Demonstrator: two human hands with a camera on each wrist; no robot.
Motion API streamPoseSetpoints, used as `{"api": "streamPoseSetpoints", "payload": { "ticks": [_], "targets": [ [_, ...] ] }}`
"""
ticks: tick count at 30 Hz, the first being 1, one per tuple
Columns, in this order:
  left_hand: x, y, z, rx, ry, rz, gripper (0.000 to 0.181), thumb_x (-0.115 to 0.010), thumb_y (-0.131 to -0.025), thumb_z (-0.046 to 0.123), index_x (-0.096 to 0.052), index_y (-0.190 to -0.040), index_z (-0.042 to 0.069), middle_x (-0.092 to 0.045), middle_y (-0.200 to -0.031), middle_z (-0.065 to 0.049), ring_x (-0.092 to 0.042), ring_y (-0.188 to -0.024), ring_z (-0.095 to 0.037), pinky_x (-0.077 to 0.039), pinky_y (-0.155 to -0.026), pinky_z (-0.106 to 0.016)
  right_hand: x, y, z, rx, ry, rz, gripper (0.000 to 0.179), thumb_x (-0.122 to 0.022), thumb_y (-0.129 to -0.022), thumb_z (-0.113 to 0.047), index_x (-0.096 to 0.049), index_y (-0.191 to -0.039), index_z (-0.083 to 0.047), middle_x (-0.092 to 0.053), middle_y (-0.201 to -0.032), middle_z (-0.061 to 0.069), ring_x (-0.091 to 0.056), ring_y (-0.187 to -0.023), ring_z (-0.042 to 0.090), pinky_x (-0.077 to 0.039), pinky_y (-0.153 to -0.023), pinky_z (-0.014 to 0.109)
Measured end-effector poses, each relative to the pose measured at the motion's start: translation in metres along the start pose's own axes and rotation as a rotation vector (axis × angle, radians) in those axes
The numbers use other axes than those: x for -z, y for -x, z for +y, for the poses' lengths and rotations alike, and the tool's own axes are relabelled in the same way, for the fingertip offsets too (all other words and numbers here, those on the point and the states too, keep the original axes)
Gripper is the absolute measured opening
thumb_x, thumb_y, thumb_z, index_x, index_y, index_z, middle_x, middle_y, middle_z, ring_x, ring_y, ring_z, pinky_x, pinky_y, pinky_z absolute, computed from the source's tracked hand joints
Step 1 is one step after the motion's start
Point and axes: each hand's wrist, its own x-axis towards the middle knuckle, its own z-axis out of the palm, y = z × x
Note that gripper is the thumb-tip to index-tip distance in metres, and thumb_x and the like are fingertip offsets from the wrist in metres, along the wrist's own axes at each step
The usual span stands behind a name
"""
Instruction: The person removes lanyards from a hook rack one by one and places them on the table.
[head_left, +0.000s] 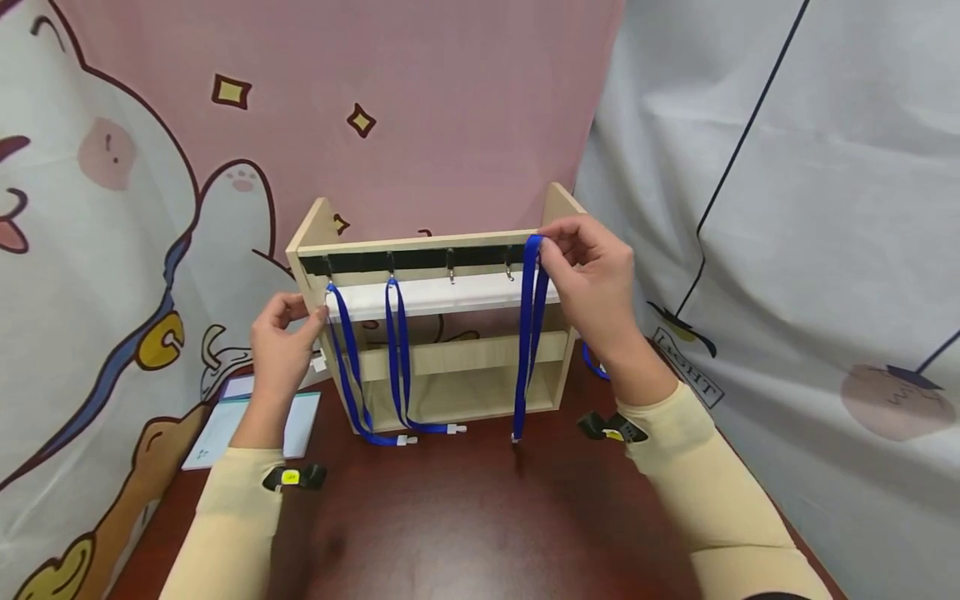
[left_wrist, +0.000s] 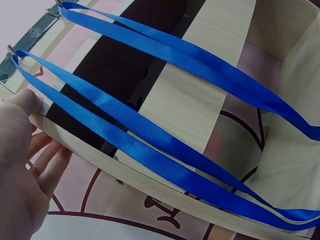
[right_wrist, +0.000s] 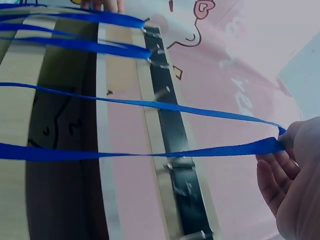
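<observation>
Sleeves (head_left: 234, 517) cut off; right hand (head_left: 600, 279) pinches blue lanyard (head_left: 525, 333), left hand (head_left: 283, 337) grips wooden rack (head_left: 465, 354), fingertips hidden behind.

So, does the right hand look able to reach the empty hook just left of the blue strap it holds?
Probably yes: the right hand is close to that empty hook, and in the head view only the blue strap it holds hangs between them.

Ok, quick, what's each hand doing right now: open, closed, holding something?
Left hand: closed on the wooden rack, gripping its left side panel.
Right hand: closed, pinching a blue lanyard at its loop.
</observation>
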Motion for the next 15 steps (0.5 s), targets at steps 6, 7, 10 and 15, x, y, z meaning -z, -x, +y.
{"api": "streamPoseSetpoints", "payload": {
  "ticks": [6,7,10,15],
  "targets": [
    [0.000,0.001,-0.001,0.004,0.002,0.001,0.024,-0.083,-0.102,0.022,-0.073,-0.117,0.006,-0.075,-0.107,0.000,-0.068,-0.105,-0.013,-0.051,-0.090,-0.028,0.018,-0.006,0.001,0.019,0.047,0.039,0.012,-0.073,-0.098,0.003,-0.080,-0.100,-0.007,-0.074,-0.084,0.010,-0.061,-0.067,0.016,-0.048,-0.064,0.023],
    [0.000,0.001,-0.001,0.003,0.005,0.001,0.024,-0.082,-0.102,0.022,-0.073,-0.117,0.005,-0.075,-0.107,-0.001,-0.068,-0.105,-0.013,-0.052,-0.089,-0.028,0.021,-0.008,0.002,0.026,0.054,0.040,0.012,-0.073,-0.098,0.003,-0.080,-0.100,-0.007,-0.074,-0.084,0.010,-0.062,-0.068,0.016,-0.049,-0.064,0.023],
    [0.000,0.001,-0.001,0.003,0.004,0.004,0.025,-0.082,-0.102,0.022,-0.073,-0.117,0.005,-0.075,-0.107,-0.002,-0.068,-0.105,-0.013,-0.051,-0.088,-0.027,0.031,-0.012,0.005,0.048,0.072,0.052,0.014,-0.072,-0.099,0.002,-0.081,-0.101,-0.009,-0.076,-0.086,0.007,-0.064,-0.070,0.014,-0.049,-0.065,0.022],
    [0.000,0.000,-0.001,-0.001,0.009,0.009,0.025,-0.083,-0.101,0.022,-0.073,-0.115,0.004,-0.075,-0.106,-0.002,-0.068,-0.105,-0.014,-0.051,-0.088,-0.028,0.047,-0.020,0.006,0.062,0.124,0.079,0.009,-0.073,-0.099,0.000,-0.081,-0.100,-0.003,-0.075,-0.085,0.006,-0.063,-0.067,0.012,-0.047,-0.062,0.022]
  ]
}}
